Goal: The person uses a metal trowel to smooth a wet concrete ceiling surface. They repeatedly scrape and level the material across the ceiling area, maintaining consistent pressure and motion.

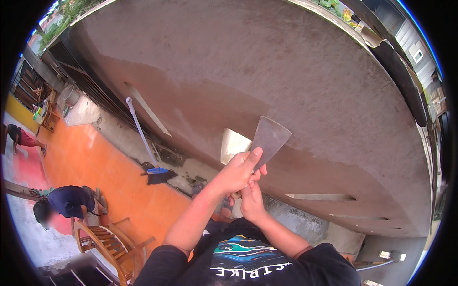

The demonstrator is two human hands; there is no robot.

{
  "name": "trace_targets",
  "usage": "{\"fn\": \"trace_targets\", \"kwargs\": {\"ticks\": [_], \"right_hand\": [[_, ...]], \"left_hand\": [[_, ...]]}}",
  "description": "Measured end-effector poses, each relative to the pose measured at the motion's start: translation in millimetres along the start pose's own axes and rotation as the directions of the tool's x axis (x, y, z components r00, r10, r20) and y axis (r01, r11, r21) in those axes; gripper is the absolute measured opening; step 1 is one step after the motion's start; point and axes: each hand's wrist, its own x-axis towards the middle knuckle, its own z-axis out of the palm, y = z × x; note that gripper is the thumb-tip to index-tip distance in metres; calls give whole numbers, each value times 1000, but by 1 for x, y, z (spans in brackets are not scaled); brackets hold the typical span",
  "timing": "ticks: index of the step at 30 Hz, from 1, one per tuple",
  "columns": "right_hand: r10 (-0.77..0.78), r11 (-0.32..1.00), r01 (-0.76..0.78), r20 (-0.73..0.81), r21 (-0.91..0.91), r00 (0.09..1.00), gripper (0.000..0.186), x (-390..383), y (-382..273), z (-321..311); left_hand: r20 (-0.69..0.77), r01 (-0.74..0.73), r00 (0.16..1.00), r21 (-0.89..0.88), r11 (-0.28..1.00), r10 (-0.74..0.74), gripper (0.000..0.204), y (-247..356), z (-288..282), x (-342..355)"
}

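Note:
Both of my hands are on one scraper (271, 138), held up in front of my chest. Its flat grey blade flares toward the top and points at the wall. My left hand (237, 172) closes around the base of the blade, the thumb lying along it. Just below, my right hand (252, 200) is closed at the handle, which the fingers mostly hide. A small rounded tan end (236, 195) shows beside the right hand. Beyond the hands stands a brown plastered wall (205, 109), its lower band darker than the top.
Pale slots (322, 196) run along the wall. A broom (142, 131) with black bristles leans at left. A wooden chair (107, 245) stands at lower left on orange flooring (126, 169). One person (71, 200) bends near it; another (21, 137) is farther off.

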Motion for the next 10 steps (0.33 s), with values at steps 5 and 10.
{"fn": "trace_targets", "kwargs": {"ticks": [5, 10], "right_hand": [[-46, 999, 46, 4, -29, 999, 22, 2, 3, -2], [-68, 996, 68, -13, -54, 998, 24, 2, 4, 4]], "left_hand": [[-19, 16, 1000, 17, 1000, -16, 76, -2, 2, 2], [-19, 0, 1000, 42, 999, 0, 75, 1, -1, -1]]}}
